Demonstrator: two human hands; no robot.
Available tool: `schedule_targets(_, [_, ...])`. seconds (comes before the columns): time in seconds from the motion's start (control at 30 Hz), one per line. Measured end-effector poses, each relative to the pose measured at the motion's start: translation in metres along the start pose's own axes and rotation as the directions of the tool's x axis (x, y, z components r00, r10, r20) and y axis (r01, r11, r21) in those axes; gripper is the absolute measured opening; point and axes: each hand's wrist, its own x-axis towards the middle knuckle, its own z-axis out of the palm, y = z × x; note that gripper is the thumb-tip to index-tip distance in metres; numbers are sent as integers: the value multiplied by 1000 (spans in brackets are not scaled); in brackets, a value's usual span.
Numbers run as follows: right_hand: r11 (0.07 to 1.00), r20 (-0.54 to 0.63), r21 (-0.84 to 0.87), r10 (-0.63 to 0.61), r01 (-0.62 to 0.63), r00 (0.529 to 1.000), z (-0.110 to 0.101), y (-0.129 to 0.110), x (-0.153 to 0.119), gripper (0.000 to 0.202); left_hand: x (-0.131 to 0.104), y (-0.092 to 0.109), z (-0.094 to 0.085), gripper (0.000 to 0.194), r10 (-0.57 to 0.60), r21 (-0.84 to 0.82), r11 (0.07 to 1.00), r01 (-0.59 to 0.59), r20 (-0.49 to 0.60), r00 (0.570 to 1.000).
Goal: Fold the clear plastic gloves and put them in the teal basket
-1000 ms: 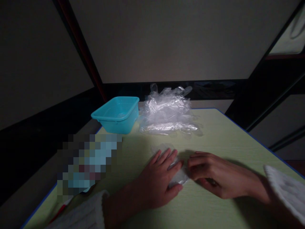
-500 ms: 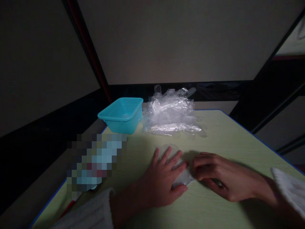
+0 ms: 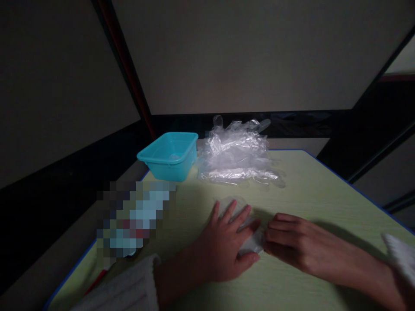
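Note:
My left hand (image 3: 223, 246) lies flat with its fingers spread, pressing a thin, clear plastic glove (image 3: 252, 244) against the table. Most of that glove is hidden beneath the palm and fingers. At its right edge, my right hand (image 3: 293, 242) is closed, with the fingertips pinched together on the plastic. Farther back lies a pile of clear plastic gloves (image 3: 238, 151), crumpled and overlapping, with several finger shapes sticking out.
A turquoise plastic basket (image 3: 171, 166) stands at the back left, beside the glove pile. On the left of the pale, blue-edged table (image 3: 311, 185) lies a pixelated, light-blue item (image 3: 142, 216), with a red strip (image 3: 95, 280) near it. A wall rises behind.
My right hand has turned and its fingers have drawn closer together at the glove's right edge. The left hand keeps its flat press. The whole view has shifted slightly.

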Motion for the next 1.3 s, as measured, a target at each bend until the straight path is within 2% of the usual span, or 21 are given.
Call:
schedule_targets(0.47, [998, 7, -65, -12, 12, 1000, 4, -4, -2, 33, -1, -2, 3, 56, 8, 12, 1000, -8, 2, 1000])
schedule_targets(0.63, [999, 29, -39, 7, -6, 1000, 1, -5, -2, 31, -1, -1, 2, 57, 4, 8, 1000, -4, -1, 1000])
schedule_targets(0.77, [996, 77, 83, 25, -31, 997, 1, 1, -4, 28, -1, -2, 3, 55, 3, 5, 1000, -2, -6, 1000])
schedule_targets(0.83, [984, 60, 159, 72, -81, 996, 3, 7, -5, 27, -1, -2, 2, 55, 3, 3, 1000, -3, -2, 1000])
schedule_targets(0.9, [960, 27, 220, 171, -173, 985, 6, 14, -6, 26, 0, -1, 1, 59, -1, -3, 1000, 1, 5, 1000])
schedule_targets(1.0, [899, -26, 312, 332, -308, 943, 13, 22, -7, 24, 2, 2, -4, 65, -30, -8, 1000, 30, -11, 999])
schedule_targets(1.07, [856, -55, 375, 403, -355, 914, 17, 24, -7, 29, 4, 5, -6, 61, -43, -6, 999, 43, -47, 998])
schedule_targets(1.13, [829, -63, 423, 431, -367, 900, 21, 24, -8, 44, 5, 6, -7, 54, -43, -8, 999, 43, -89, 995])
schedule_targets(1.2, [820, -51, 444, 426, -361, 903, 26, 25, -10, 57, 6, 6, -5, 49, -40, -19, 999, 38, -122, 992])
schedule_targets(1.3, [823, -21, 449, 400, -349, 916, 30, 27, -12, 65, 5, 6, -1, 46, -11, -39, 999, 5, -140, 990])
